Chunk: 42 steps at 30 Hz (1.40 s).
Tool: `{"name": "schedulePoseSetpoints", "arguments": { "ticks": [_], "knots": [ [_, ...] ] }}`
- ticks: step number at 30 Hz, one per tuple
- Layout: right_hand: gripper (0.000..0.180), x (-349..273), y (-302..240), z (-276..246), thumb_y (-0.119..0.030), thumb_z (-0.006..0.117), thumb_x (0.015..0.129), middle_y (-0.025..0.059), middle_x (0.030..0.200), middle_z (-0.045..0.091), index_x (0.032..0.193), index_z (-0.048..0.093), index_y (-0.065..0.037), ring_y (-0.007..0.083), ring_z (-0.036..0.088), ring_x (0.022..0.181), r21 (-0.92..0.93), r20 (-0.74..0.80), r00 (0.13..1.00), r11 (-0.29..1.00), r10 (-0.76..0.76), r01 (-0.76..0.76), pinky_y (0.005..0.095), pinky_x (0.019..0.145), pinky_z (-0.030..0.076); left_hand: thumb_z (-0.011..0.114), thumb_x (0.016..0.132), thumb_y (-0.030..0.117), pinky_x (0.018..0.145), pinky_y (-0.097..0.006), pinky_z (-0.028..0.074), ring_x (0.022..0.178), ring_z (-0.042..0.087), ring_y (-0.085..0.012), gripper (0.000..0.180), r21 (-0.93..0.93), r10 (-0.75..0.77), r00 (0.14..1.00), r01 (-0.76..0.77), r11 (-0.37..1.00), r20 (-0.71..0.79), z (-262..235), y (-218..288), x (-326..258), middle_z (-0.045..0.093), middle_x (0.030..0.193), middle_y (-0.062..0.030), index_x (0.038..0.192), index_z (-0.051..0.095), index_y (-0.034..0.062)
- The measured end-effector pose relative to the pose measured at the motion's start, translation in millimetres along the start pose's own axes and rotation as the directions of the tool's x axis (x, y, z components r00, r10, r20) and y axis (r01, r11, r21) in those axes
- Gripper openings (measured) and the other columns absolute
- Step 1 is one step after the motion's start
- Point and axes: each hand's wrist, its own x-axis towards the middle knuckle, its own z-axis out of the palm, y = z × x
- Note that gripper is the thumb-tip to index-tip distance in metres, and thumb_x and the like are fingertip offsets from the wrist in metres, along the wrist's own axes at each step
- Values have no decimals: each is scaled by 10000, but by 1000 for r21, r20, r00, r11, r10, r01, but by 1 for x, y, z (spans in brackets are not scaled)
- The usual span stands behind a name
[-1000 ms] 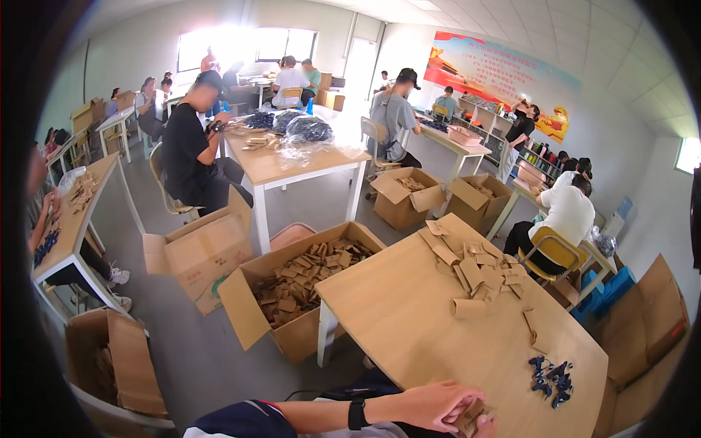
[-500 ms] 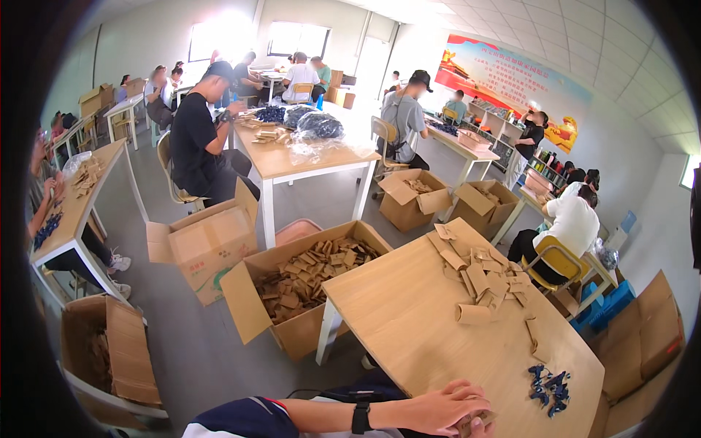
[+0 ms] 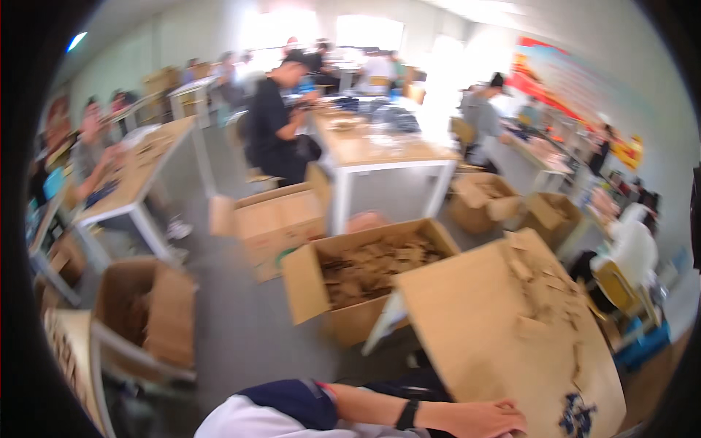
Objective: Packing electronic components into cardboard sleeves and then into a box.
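I see white glare flooding from the windows (image 3: pixel 369 31), motion blur softening the tabletop's (image 3: pixel 464 328) far corner, and fisheye curvature bending its edges.

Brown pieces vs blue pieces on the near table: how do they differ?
Shade: brown pieces are light, blue pieces dark.
Spread: brown pieces straggle down the table; blue pieces sit in one small clump.
Place: blue pieces lie closer to the left hand than most brown pieces.
Shared: both lie on that table.

The small parts (image 3: pixel 577 417) are dark blue, cardboard pieces (image 3: pixel 531 325) brown.
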Motion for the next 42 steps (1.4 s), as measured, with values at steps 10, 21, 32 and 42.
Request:
{"name": "schedulePoseSetpoints", "arguments": {
  "ticks": [10, 21, 32, 42],
  "knots": [
    [359, 25, 1, 26, -247, 646, 901, 59, 1073, 604, 1174, 575, -25, 141, 582, 897, -90, 37, 998, 995, 51, -48, 267, 742, 493, 797, 698, 363, 936, -427, 380, 1046, 548, -307, 649, 19, 103, 991, -102, 995, -79, 11, -18, -1, 581, 1056, -138, 1163, 493, 28],
    [392, 31, 4, 44, -261, 656, 891, 68, 1078, 603, 1186, 563, -22, 152, 584, 909, -111, 90, 993, 992, 71, -60, 278, 755, 493, 800, 712, 331, 921, -429, 411, 1038, 573, -321, 622, -16, 101, 990, -103, 995, -99, 6, -15, 1, 611, 1064, -168, 1140, 504, -10],
    [425, 39, 5, 64, -276, 666, 881, 77, 1083, 602, 1199, 551, -19, 163, 586, 920, -134, 166, 982, 989, 87, -65, 288, 769, 493, 647, 810, 341, 945, -502, 420, 1053, 561, -368, 498, 116, 125, 989, -116, 987, -73, 18, -17, 1, 590, 1087, -228, 1129, 583, -37],
    [455, 42, 5, 74, -289, 675, 871, 85, 1088, 601, 1210, 540, -16, 173, 588, 931, -148, 201, 976, 987, 84, -54, 298, 782, 492, 631, 826, 343, 956, -522, 413, 1117, 534, -399, 534, -163, 94, 986, -116, 980, -136, 5, -3, 4, 564, 1181, -262, 1182, 562, -49]
  ]
}}
